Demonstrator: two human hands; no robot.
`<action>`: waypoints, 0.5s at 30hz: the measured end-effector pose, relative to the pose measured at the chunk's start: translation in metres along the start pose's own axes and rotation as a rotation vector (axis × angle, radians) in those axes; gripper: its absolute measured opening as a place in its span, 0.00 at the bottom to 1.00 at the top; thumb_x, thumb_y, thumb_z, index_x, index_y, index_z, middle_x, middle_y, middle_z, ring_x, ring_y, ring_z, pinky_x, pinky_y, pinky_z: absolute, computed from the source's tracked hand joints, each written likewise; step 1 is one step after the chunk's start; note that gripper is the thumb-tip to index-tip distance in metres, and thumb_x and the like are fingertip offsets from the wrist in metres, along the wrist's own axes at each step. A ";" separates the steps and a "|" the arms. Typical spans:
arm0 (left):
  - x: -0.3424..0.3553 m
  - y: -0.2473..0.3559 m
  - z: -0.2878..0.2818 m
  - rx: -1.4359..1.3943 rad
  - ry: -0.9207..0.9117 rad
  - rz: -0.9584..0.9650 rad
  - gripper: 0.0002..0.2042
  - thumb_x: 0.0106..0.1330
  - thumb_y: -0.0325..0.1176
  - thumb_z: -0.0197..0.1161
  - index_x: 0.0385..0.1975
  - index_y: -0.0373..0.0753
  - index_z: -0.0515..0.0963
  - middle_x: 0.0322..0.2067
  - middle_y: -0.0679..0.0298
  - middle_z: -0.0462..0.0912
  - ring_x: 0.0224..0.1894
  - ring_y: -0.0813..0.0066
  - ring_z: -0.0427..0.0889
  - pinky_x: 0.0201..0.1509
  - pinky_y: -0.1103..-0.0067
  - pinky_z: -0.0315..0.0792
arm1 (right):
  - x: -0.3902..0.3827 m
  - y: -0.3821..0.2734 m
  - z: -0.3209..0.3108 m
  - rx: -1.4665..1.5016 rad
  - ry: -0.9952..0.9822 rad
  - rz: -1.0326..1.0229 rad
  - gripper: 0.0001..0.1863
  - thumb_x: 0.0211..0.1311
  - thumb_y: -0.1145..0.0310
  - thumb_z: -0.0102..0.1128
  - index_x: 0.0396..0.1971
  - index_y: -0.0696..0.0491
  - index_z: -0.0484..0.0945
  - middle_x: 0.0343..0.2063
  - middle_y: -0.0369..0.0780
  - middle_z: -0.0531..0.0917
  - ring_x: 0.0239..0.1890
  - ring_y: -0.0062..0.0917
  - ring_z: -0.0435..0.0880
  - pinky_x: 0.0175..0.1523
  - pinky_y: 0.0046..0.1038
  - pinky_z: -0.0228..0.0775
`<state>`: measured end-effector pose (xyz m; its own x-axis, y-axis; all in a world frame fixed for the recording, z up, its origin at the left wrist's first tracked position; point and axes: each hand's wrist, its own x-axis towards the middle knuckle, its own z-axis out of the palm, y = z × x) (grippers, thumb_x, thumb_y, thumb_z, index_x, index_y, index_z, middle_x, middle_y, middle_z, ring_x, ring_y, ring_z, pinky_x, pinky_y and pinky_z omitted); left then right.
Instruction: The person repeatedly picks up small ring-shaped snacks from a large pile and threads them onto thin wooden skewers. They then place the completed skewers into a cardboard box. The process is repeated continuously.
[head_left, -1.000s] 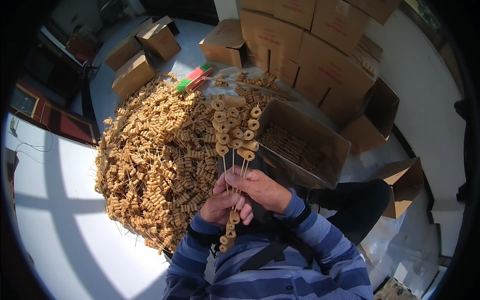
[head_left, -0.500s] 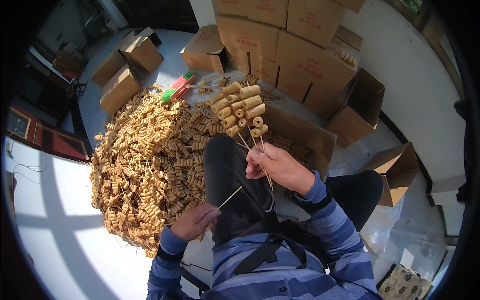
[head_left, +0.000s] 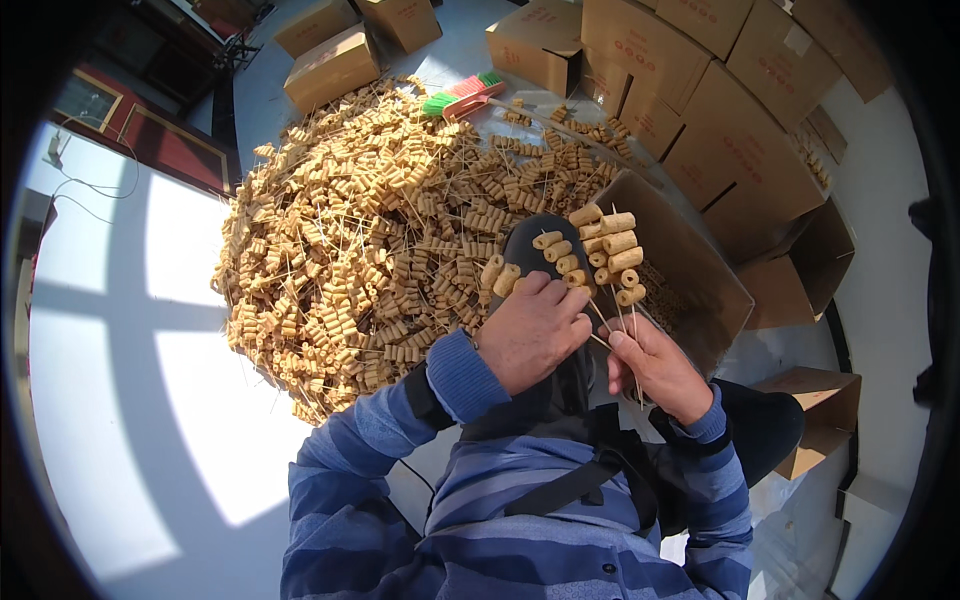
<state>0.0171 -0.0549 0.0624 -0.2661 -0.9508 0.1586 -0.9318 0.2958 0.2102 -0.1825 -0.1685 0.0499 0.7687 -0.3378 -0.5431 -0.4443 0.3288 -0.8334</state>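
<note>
My right hand grips several thin skewers threaded with tan tube-shaped snack rolls, their upper ends fanned out above my thigh. My left hand, back upward, has its fingers closed on another skewer of rolls just left of that bunch; its fingertips are partly hidden. Beside both hands, to the left, lies a big heap of similar skewered rolls. An open box holding more skewers sits to the right, partly behind the bunch. My dark-clad knee is under the skewers.
Stacked cardboard boxes stand along the back right, with open cartons at the right side. More boxes stand at the back left. A red and green broom lies behind the heap. A red-framed door is at the left.
My left hand has come up and rightward from low beside my thigh to the bunch, now on a skewer of rolls. My right hand and bunch have shifted right and lower; the view has shifted too.
</note>
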 end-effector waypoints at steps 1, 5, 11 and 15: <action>0.002 -0.001 0.008 -0.050 0.000 -0.019 0.07 0.57 0.32 0.58 0.35 0.41 0.74 0.38 0.61 0.71 0.46 0.63 0.73 0.54 0.67 0.65 | 0.001 0.003 -0.002 0.026 -0.018 -0.008 0.14 0.79 0.61 0.44 0.45 0.58 0.71 0.26 0.34 0.75 0.27 0.18 0.77 0.40 0.24 0.77; 0.006 -0.007 0.025 -0.184 0.011 -0.112 0.11 0.59 0.31 0.61 0.41 0.42 0.76 0.43 0.59 0.73 0.53 0.60 0.73 0.62 0.62 0.62 | 0.010 0.015 -0.006 0.222 -0.028 0.074 0.12 0.78 0.63 0.46 0.44 0.57 0.71 0.23 0.33 0.73 0.25 0.16 0.74 0.39 0.24 0.77; -0.035 -0.068 0.045 -0.160 0.453 -0.563 0.18 0.67 0.37 0.64 0.55 0.42 0.75 0.55 0.56 0.72 0.56 0.59 0.74 0.62 0.63 0.68 | 0.034 0.029 0.004 0.490 0.052 0.101 0.13 0.79 0.59 0.46 0.40 0.55 0.69 0.22 0.34 0.73 0.22 0.19 0.75 0.37 0.28 0.80; -0.084 -0.217 0.101 -0.745 0.604 -1.355 0.25 0.71 0.42 0.62 0.61 0.32 0.69 0.48 0.53 0.78 0.35 0.71 0.82 0.37 0.75 0.80 | 0.038 0.026 -0.005 0.570 0.206 -0.021 0.14 0.79 0.56 0.44 0.40 0.53 0.68 0.20 0.36 0.75 0.20 0.22 0.77 0.36 0.30 0.81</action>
<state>0.2166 -0.0484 -0.0938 0.8797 -0.4200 -0.2229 -0.0301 -0.5170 0.8554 -0.1668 -0.1775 0.0073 0.6444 -0.4945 -0.5833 -0.0696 0.7217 -0.6887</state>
